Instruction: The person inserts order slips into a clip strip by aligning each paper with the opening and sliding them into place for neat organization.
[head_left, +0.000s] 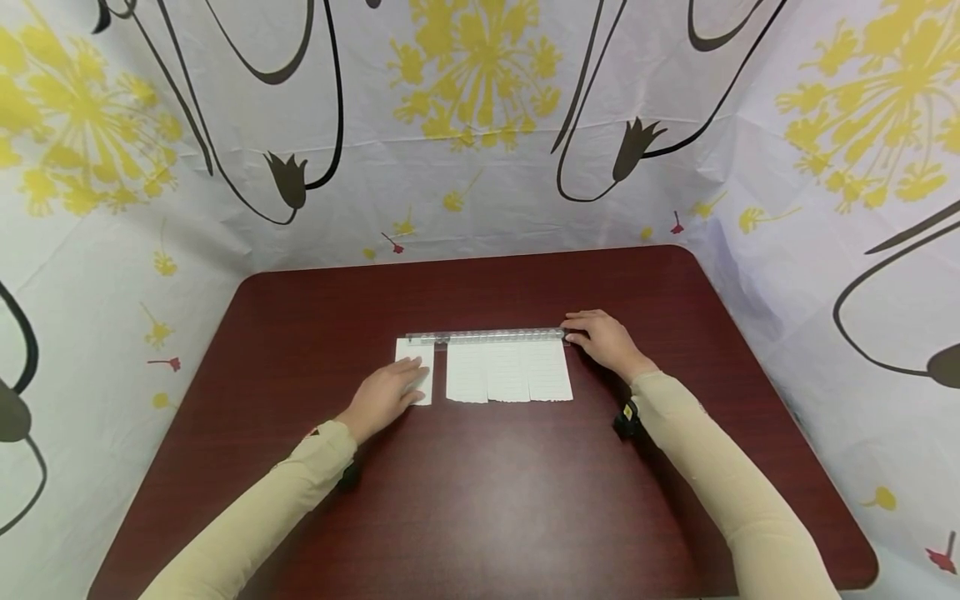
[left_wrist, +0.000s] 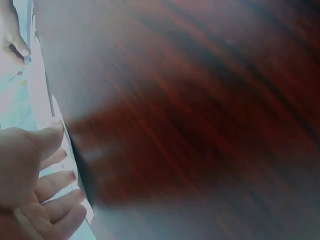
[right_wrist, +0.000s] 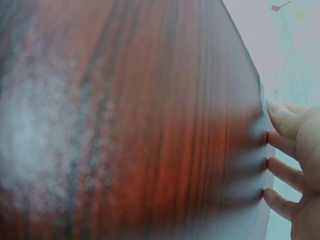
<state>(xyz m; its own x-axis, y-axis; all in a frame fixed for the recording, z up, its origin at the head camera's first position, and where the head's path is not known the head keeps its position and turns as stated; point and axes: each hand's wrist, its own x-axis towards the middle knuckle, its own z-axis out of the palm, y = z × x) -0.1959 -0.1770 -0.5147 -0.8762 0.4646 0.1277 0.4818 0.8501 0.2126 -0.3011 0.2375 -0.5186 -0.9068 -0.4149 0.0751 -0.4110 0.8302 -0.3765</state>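
A clear plastic ruler point(head_left: 502, 336) lies crosswise along the top edges of several white paper strips point(head_left: 510, 372). Three strips with faint lines and ragged bottom edges sit side by side. A gap separates them from another strip point(head_left: 414, 348) at the left, on which my left hand point(head_left: 381, 398) rests with extended fingers. That strip's edge also shows beside the left hand point(left_wrist: 37, 185) in the left wrist view. At the ruler's right end, my right hand point(head_left: 607, 342) touches it near the thumb. The right hand's fingers point(right_wrist: 285, 172) are spread, their tips on the table.
The dark red-brown table point(head_left: 480, 500) has rounded corners and a glossy reflection toward the front. Behind and beside it hangs a white sheet point(head_left: 510, 200) printed with yellow and dark flowers. A small black device point(head_left: 626, 419) is worn under the right wrist.
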